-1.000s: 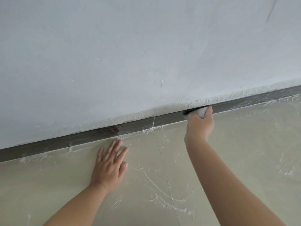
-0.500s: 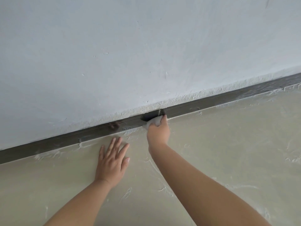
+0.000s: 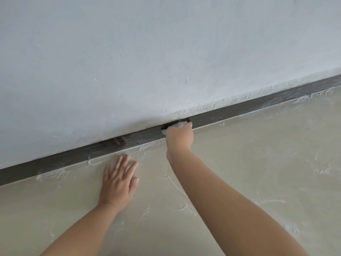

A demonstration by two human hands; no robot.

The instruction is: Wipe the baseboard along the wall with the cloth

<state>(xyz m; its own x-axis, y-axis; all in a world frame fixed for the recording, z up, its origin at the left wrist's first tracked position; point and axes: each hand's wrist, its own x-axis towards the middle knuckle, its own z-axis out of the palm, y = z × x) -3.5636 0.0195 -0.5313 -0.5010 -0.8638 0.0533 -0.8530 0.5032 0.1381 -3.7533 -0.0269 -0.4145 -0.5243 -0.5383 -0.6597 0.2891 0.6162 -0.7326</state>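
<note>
A dark grey baseboard runs slantwise across the view, from lower left to upper right, at the foot of a white wall. My right hand grips a small white cloth and presses it against the baseboard near a joint in the strip. Only the cloth's top edge shows above my fingers. My left hand lies flat on the floor with fingers spread, a little below the baseboard and left of my right arm.
The pale beige floor carries white plaster smears and streaks, thickest along the baseboard's lower edge. Rough white plaster crumbs line the wall just above the strip. The glossy baseboard mirrors my left fingers faintly.
My right hand with the cloth slid left along the baseboard from right of the joint to the joint, and has held near there for the last half second. My left hand stays flat on the floor.
</note>
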